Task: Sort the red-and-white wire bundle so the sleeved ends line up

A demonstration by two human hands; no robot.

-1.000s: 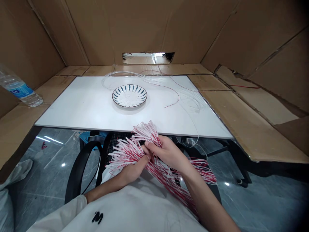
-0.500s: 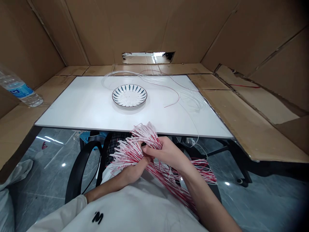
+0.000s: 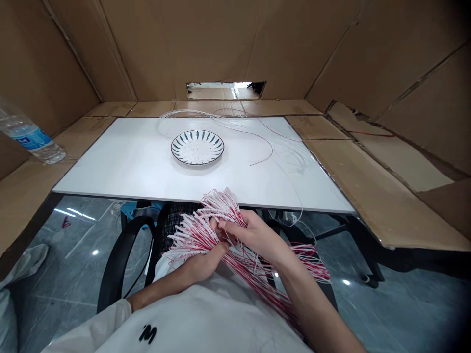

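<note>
A thick bundle of red and white strands (image 3: 193,234) fans out over my lap, its speckled white ends pointing up and left. My left hand (image 3: 209,260) is wrapped round the bundle from below, the thumb lying across it. My right hand (image 3: 250,233) closes on the upper part of the same bundle, thumb and fingertips meeting close to the left fingers. Long red and white tails run down to the right under my right forearm. What the fingertips pinch between the two hands is too small to make out.
On the white tabletop (image 3: 128,169) sits a plate (image 3: 197,148) with small white bits in it. Loose clear and red strands (image 3: 272,147) curl behind and right of it. A water bottle (image 3: 33,139) stands at left. Cardboard walls (image 3: 221,44) enclose the table; a chair armrest (image 3: 114,260) is beside me.
My right fingertips have shifted slightly, and left-hand fingers now show in the gap between the two parts of the bundle. Both hands keep their hold.
</note>
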